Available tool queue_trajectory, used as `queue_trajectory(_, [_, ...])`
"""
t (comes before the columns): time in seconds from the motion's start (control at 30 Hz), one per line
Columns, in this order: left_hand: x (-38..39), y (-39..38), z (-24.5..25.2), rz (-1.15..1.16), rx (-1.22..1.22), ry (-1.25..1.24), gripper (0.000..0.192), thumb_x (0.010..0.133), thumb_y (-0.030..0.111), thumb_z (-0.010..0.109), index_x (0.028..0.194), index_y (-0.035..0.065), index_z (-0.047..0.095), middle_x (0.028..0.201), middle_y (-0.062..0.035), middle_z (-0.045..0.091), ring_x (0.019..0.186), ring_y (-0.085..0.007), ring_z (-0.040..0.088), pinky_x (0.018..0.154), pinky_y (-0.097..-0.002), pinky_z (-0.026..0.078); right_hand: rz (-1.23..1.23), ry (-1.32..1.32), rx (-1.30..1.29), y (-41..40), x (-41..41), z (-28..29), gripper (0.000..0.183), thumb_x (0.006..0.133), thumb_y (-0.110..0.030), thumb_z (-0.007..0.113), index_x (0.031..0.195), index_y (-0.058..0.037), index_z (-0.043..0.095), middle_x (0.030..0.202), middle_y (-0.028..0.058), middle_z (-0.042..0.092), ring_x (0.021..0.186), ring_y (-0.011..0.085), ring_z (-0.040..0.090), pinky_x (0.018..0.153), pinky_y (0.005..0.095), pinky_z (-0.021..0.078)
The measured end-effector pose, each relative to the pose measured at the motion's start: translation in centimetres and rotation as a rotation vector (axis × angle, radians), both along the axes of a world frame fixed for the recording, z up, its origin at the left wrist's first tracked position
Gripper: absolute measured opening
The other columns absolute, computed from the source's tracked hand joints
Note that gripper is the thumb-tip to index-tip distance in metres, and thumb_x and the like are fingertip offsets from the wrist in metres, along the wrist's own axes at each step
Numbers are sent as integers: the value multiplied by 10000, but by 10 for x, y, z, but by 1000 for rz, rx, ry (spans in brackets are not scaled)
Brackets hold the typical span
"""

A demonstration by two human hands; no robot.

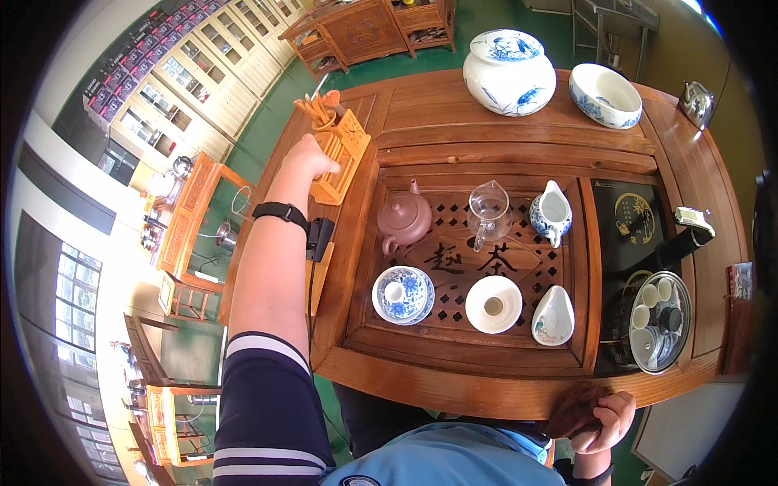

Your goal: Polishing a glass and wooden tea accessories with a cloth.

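My left hand (310, 157) reaches out to the far left of the tea table, over a light wooden stand (351, 143) with slatted coasters (332, 147). The fingers touch the stand's slotted part; their tips are hidden, so a grip cannot be made out. A cup of wooden tea tools (317, 115) stands at the stand's far end. At the near right edge, my right hand (608, 422) holds a dark reddish-brown cloth (571, 410). Nearest the left arm on the tray are a purple clay teapot (404, 217) and a blue-and-white lidded gaiwan (398, 296).
The slotted tea tray (447, 343) also bears a glass pitcher (488, 209), a porcelain pitcher (552, 212), a strainer (493, 305) and a tea scoop (553, 316). Right are a black cooker (629, 209) and a glass-lidded pot (659, 322). A large porcelain jar (509, 73) and bowl (605, 96) stand behind.
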State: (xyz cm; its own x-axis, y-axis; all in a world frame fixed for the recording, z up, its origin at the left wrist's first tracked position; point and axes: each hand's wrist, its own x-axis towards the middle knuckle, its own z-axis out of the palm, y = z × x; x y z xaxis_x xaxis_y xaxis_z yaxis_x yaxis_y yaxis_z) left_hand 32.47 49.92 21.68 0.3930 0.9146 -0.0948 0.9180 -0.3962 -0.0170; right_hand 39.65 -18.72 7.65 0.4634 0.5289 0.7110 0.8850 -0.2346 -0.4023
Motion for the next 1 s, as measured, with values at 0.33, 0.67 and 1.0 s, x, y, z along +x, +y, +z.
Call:
queue_trajectory(0.33, [-16, -5, 40, -65, 23, -125, 960, 628, 330, 920, 1382, -86, 495, 1350, -270, 640, 1243, -345, 650, 1045, -408, 519, 41, -14, 65, -4, 3, -11, 198, 748, -164, 560, 919, -68, 534, 858, 135, 571, 721, 311, 530, 665, 435, 448])
queue_trajectory(0.67, [-140, -110, 51, -237, -52, -439, 1118, 661, 303, 922, 1541, -68, 340, 1372, -270, 620, 1241, -345, 643, 1036, -381, 511, 58, -19, 118, -1, 5, -15, 225, 697, -130, 535, 901, -35, 541, 872, 164, 571, 743, 307, 531, 688, 432, 454])
queue_trajectory(1.0, [-267, -122, -4, 66, -39, -184, 1104, 654, 321, 916, 1536, -29, 354, 1347, -262, 628, 1238, -361, 638, 1041, -392, 508, 78, -46, 163, 5, 7, -13, 277, 639, -140, 514, 874, -5, 569, 859, 183, 576, 718, 298, 522, 659, 414, 445])
